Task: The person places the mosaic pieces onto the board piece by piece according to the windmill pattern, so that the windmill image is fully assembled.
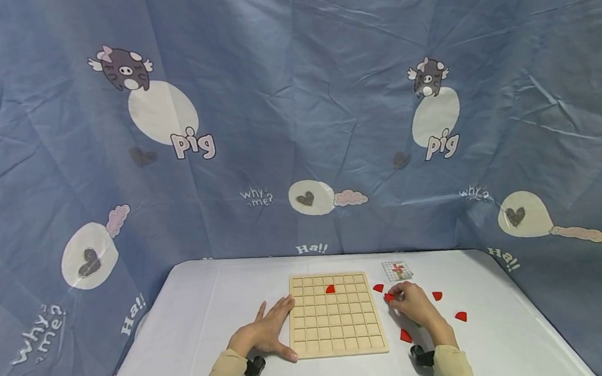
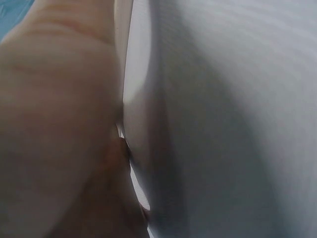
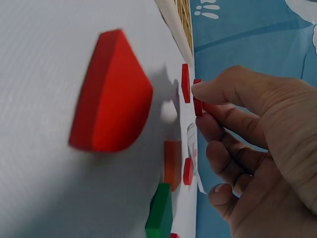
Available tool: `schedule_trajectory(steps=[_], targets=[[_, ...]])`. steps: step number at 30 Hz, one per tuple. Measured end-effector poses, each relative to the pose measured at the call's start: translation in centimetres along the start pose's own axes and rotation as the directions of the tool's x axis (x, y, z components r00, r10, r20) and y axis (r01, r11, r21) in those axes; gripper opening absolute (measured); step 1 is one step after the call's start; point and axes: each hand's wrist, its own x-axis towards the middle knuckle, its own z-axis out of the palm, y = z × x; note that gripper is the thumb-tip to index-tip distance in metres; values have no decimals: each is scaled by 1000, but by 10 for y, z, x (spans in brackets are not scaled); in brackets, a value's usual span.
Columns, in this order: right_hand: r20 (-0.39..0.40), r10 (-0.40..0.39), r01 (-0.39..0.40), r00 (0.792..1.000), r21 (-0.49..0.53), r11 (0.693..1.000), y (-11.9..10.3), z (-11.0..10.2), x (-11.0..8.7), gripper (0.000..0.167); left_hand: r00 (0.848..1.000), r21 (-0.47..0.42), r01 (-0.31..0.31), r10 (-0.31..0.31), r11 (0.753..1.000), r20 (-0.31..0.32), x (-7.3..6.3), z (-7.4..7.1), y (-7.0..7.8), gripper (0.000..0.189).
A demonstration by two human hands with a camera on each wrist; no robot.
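A square wooden grid board lies on the white table, with one red quarter-circle piece in a cell of its second row from the top. At the board's left edge rests my left hand, fingers spread and thumb near the lower left corner. To the right of the board, my right hand pinches another red quarter-circle piece between thumb and fingers. The right wrist view shows this held piece edge-on above the table. Skin and white cloth fill the left wrist view.
More red pieces lie around my right hand, among them one near the board's lower right and one farther right. A green block and an orange block lie near it. A pattern card sits behind.
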Motion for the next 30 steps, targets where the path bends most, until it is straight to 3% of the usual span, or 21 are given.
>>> schedule_trajectory(steps=[9,17,30], targets=[[-22,-26,25,999,-12,1000,-6,2,-1,18,1000,-7,-7,7,1000,0,0,0,0,129],[-50,-114,114,992,-2,993,-18,6,-4,18,1000,-7,2,-2,1000,0,1,2,-1,130],[44,-230,229,972,33,973,-53,31,-4,14,1000,-14,4,-4,1000,1,1,1,1,131]])
